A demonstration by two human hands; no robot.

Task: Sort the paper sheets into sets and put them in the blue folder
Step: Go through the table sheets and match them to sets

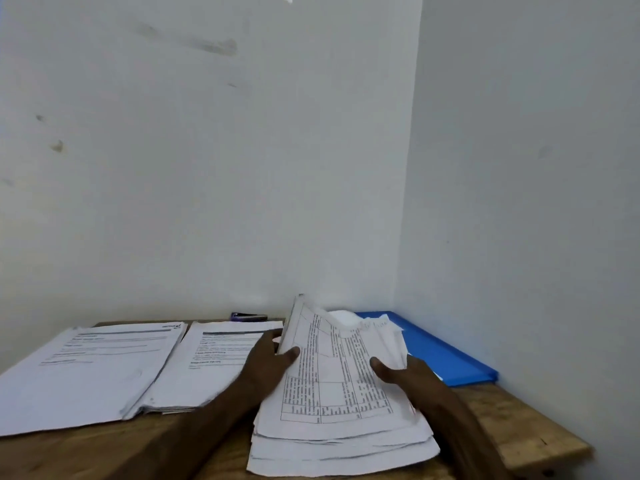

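A loose stack of printed sheets with tables [332,393] lies near the table's front edge, its far end lifted and curled up. My left hand [266,358] grips the stack's left edge, thumb on top. My right hand [405,375] grips its right edge, thumb on the top sheet. Two sorted sets lie to the left: a large one [86,372] and a second one [207,365] beside it. The blue folder [440,351] lies flat at the back right, partly hidden behind the lifted sheets.
A dark stapler [249,317] rests against the back wall. The wooden table [526,424] fits into a corner, with walls behind and to the right. Its right and front edges are close to the stack.
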